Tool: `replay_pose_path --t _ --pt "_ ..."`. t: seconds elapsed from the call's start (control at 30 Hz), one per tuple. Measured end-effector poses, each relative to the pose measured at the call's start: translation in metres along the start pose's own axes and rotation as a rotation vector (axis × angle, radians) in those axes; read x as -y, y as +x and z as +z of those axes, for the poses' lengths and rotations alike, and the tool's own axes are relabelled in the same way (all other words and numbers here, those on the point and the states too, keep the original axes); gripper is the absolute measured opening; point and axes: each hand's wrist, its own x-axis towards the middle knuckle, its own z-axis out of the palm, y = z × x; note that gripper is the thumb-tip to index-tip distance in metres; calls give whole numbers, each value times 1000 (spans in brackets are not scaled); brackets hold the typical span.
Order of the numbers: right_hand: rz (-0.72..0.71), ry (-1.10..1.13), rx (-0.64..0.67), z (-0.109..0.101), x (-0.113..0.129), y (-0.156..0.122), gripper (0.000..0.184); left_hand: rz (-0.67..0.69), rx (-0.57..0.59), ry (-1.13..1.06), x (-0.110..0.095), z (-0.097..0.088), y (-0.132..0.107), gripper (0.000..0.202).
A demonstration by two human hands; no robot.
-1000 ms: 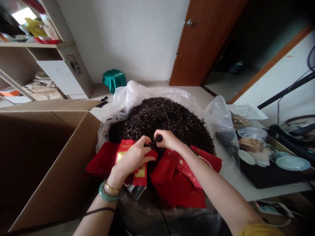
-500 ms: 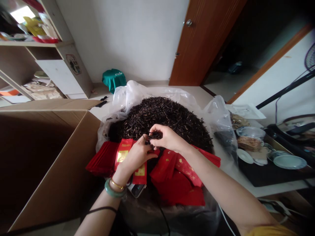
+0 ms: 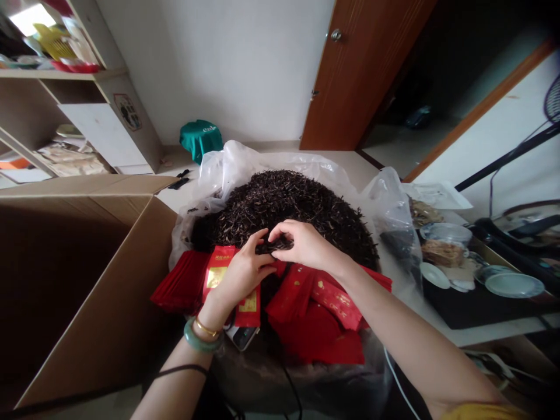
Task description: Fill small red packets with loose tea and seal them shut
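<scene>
A big mound of dark, dried loose tea leaves [image 3: 297,198] fills a clear plastic bag [image 3: 236,160]. Over its near edge, my left hand [image 3: 245,271] has its fingers spread, beside a red packet [image 3: 221,254] with a gold label. My right hand [image 3: 304,245] curves opposite it, thumb and forefinger apart, with dark leaves visible in the gap. The fingertips of the two hands are close together but separate. Stacked red packets [image 3: 181,283] lie left of my left hand, and more red packets [image 3: 319,332] lie beneath my right forearm.
An open cardboard box [image 3: 144,274] stands at left. Partly under the packets is a device with a dark screen [image 3: 244,338]. On the right, a table bears a clear bowl [image 3: 446,236] and a pale dish [image 3: 514,286]. A green-covered bin [image 3: 201,140] stands by the wall.
My fingers, earlier brought together over a few dark leaves, have moved apart. My left hand's fingers have spread, and my right thumb and forefinger have widened.
</scene>
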Motion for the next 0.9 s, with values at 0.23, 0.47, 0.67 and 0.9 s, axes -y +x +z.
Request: replay_pose_path --t 0.23,0.47,0.67,0.9 --pt "-5 -94 103 -2 7 -5 17 -8 -35 51 3 3 -1 7" --pt "59 78 -86 4 -10 -1 27 -2 -30 71 1 -1 0 14" --pt "199 -195 174 23 -48 -7 25 36 -65 136 3 0 0 15" --pt "135 -403 400 57 -63 -8 40 80 -46 313 -3 -6 1 15"
